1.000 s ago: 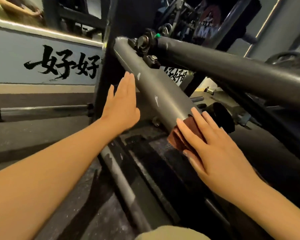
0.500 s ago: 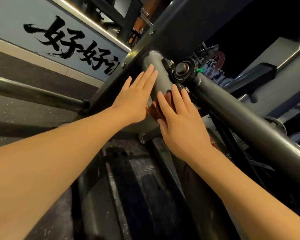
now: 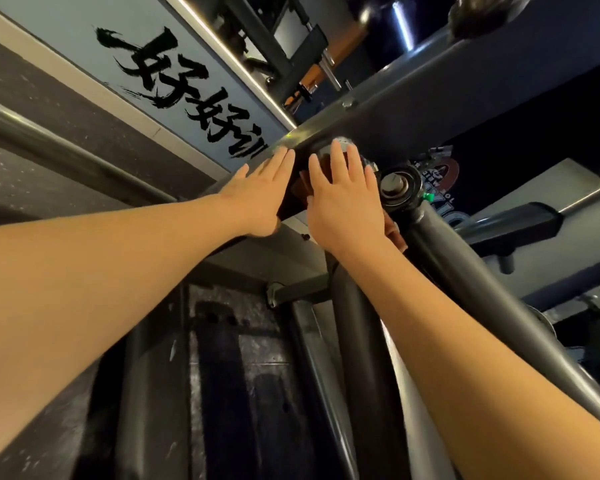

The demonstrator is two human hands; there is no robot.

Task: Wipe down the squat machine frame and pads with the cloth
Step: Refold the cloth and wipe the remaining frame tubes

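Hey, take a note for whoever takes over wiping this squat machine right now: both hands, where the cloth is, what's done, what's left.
Left hand: flat, fingers straight, resting on the dark crossbeam.
Right hand: flat, pressing the brown cloth against the upper end of the grey tube, right beside the pivot bearing.
Done: the picture does not show which parts are already wiped.
Left: probably the long tube running down to the right, the rest of the frame, and the pads, which are not in view.
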